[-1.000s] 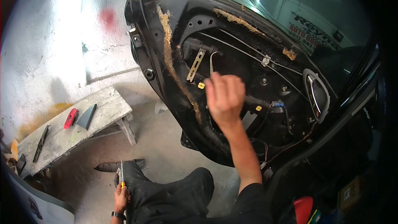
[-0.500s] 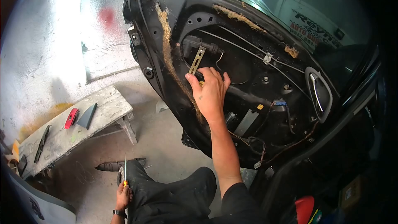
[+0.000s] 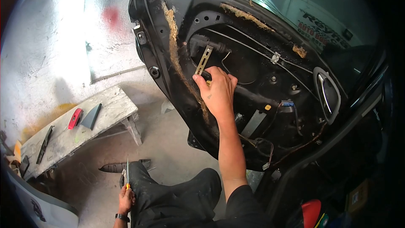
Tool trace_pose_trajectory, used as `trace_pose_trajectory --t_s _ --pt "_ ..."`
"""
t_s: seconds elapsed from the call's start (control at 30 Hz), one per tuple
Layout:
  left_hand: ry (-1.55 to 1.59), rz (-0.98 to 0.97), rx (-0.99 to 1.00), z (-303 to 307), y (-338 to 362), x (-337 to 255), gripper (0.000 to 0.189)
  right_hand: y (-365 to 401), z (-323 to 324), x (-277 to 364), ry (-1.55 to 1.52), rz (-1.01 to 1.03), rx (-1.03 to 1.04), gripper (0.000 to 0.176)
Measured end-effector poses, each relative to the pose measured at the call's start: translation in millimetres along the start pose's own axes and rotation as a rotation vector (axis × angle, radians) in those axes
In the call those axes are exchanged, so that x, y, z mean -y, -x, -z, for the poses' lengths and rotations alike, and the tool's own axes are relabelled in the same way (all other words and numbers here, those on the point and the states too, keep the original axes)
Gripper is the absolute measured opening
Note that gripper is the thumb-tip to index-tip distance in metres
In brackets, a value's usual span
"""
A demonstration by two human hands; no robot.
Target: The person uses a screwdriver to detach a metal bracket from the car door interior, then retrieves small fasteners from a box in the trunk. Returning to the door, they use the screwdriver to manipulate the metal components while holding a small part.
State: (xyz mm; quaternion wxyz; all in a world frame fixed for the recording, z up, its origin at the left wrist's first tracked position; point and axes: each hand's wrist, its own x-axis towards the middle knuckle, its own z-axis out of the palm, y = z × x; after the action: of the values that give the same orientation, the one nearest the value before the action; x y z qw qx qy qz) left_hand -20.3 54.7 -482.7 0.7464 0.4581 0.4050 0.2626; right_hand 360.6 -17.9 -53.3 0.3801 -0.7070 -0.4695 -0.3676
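Observation:
My right hand [image 3: 218,90] grips the lower end of a slotted metal bracket [image 3: 204,61] with thumb and fingers, at an opening in the black car door panel [image 3: 257,97]. A dark mechanism sits behind the bracket's upper end, and a thin bent rod [image 3: 223,61] runs beside it. Low in the view, my left hand [image 3: 125,199] is wrapped round the yellow handle of a screwdriver [image 3: 128,177], whose shaft points up beside my leg.
To the left stands a worn bench [image 3: 105,105] with a red part [image 3: 75,118], a grey triangular piece [image 3: 91,117] and a dark strip [image 3: 44,144]. A dark trim piece [image 3: 118,167] lies on the floor. The inner door handle [image 3: 325,96] is at the right.
The door and bench appear slightly further right in the view. Both hands keep their holds, the right on the bracket and the left on the screwdriver.

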Motion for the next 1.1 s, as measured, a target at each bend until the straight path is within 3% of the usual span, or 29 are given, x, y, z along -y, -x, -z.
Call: trace_pose_trajectory --t_s 0.17,0.37,0.9,0.97,1.0,1.03,1.1 --pt "0.01 0.015 -0.014 0.7 2.9 -2.2 0.037 -3.1 3.3 3.8 0.02 -0.071 0.085 0.031" --pt "0.027 -0.006 -0.012 4.2 2.8 1.3 0.037 -0.9 -4.5 1.5 0.036 0.009 -0.021 0.028" --pt "0.044 -0.005 -0.012 -1.2 4.3 -3.7 0.034 1.5 -7.5 2.8 0.038 0.014 -0.07 0.027" --pt "0.069 -0.055 0.054 -4.6 1.3 -4.4 0.029 2.3 -9.4 0.8 0.059 0.042 -0.101 0.027" --pt "0.087 -0.074 0.054 -1.6 6.4 -5.1 0.027 -0.5 2.2 7.6 0.061 -0.041 0.026 0.026" --pt "0.076 -0.066 0.063 -6.7 16.3 -18.0 0.022 -0.5 4.7 13.1 -0.018 -0.092 0.006 0.025" --pt "0.016 0.055 -0.031 -8.0 25.6 -15.2 0.012 -0.4 3.3 23.0 -0.061 -0.057 -0.041 0.025"
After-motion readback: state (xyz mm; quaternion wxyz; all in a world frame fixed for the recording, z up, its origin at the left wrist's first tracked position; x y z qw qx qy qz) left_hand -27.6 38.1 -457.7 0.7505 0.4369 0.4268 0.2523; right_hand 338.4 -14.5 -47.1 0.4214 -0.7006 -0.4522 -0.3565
